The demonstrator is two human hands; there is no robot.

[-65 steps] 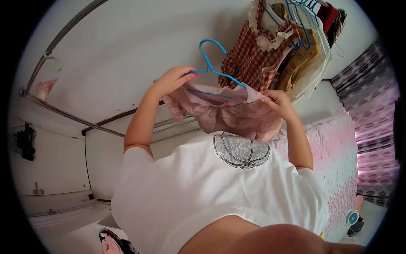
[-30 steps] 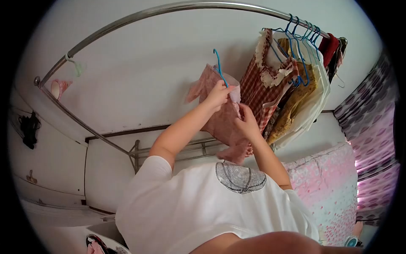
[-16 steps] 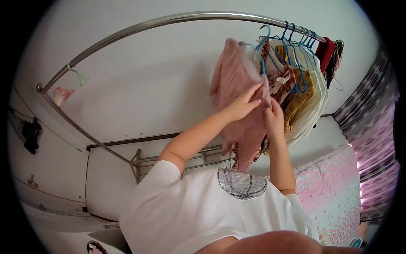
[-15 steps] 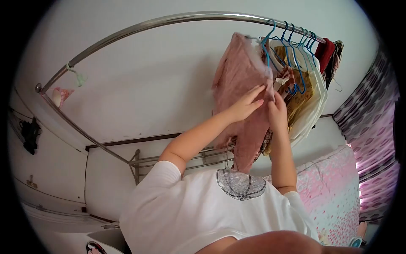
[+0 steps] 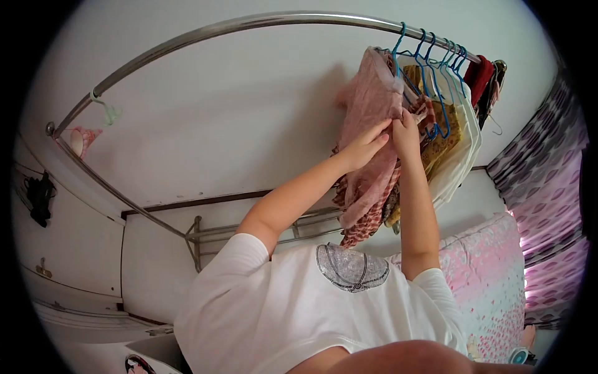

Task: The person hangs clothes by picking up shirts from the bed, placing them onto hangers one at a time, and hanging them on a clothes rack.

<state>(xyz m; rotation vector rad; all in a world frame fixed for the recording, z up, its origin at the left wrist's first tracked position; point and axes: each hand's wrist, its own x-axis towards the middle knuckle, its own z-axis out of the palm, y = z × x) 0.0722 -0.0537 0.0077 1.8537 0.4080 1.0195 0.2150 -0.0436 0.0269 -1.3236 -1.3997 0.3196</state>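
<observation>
A fuzzy pink garment point(image 5: 369, 103) hangs near a blue hanger point(image 5: 399, 47) on the metal rail, its front edge facing right. My left hand point(image 5: 364, 149) lies against the garment, its fingers stretched together and their tips pinching the edge. Just beside it, my right hand point(image 5: 406, 136) is closed with thumb and fingers on the same edge. The two hands' fingertips nearly meet. Behind and below the pink garment shows a red checked garment point(image 5: 372, 218). What exactly lies between the fingertips is too small to tell.
The curved metal rail point(image 5: 249, 29) carries several hangers with yellow and white clothes point(image 5: 464, 131) to the right. A lower metal rack point(image 5: 249, 234) stands by the wall. A pale green hanger point(image 5: 109, 112) hangs left. Patterned curtains point(image 5: 548, 187) and a pink-white padded panel point(image 5: 483, 268) are at right.
The pink garment has swung right and narrowed, its lower part lifting so the red checked garment shows more. Both hands have stayed at its edge, the right hand moving slightly up.
</observation>
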